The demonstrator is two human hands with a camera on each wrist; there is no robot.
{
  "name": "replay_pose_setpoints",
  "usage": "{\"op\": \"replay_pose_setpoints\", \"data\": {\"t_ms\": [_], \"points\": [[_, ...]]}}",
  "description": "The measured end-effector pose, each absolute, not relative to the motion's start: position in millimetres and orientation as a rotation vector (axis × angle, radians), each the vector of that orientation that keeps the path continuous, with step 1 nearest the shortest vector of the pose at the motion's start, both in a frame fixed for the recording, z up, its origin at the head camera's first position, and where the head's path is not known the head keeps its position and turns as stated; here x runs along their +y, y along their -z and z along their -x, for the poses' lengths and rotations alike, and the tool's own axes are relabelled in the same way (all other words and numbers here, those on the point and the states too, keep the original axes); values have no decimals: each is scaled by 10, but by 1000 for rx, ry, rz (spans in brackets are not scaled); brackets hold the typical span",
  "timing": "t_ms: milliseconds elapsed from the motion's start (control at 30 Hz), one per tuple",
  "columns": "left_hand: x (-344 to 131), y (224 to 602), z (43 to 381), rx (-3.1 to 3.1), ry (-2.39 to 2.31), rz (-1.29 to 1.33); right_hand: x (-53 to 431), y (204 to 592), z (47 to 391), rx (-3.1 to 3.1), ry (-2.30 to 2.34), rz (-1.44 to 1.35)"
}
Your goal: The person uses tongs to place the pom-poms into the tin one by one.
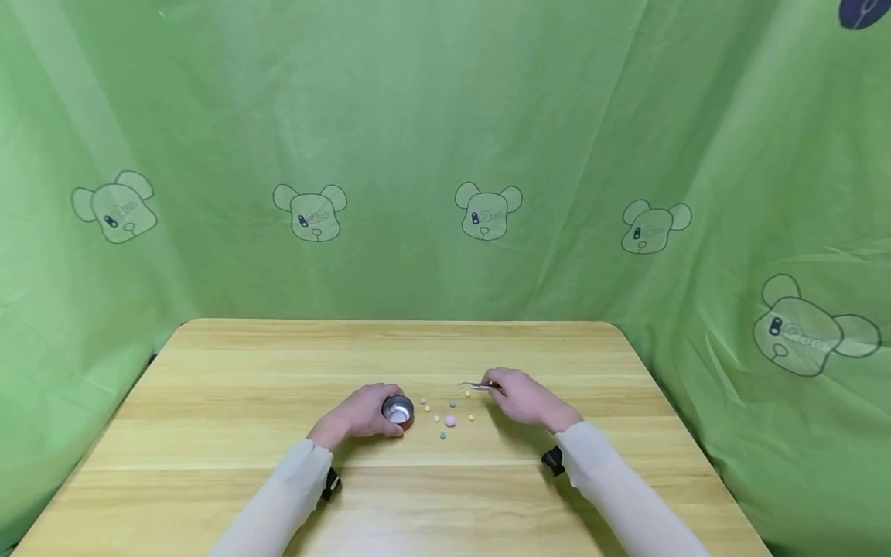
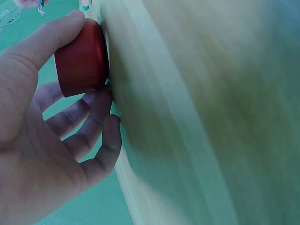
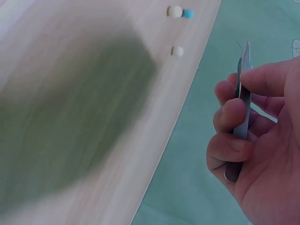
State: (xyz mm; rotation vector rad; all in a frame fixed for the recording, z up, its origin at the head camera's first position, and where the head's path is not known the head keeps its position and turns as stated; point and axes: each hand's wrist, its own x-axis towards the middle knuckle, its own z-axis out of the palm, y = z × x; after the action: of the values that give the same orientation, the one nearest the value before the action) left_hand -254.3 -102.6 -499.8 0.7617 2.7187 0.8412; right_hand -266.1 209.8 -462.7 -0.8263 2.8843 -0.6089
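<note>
Above the table (image 1: 445, 503), right hand (image 1: 524, 398): holds tweezers (image 3: 245, 93)
Left hand (image 1: 363, 411): grips tin (image 2: 83, 58)
Small balls (image 1: 450, 421): may scatter if bumped

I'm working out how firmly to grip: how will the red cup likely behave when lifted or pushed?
The red cup is probably stiff: its wall shows no dent under the left hand. It may be slightly slippery, as its outside looks smooth. Its squat shape suggests it won't tip easily.
</note>
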Motion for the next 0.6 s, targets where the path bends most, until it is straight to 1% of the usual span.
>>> {"op": "replay_pose_setpoints", "data": {"t_ms": [600], "points": [[-1022, 5014, 2546, 2727, -834, -767, 2288, 4755, 2611, 2844, 559, 805]]}}
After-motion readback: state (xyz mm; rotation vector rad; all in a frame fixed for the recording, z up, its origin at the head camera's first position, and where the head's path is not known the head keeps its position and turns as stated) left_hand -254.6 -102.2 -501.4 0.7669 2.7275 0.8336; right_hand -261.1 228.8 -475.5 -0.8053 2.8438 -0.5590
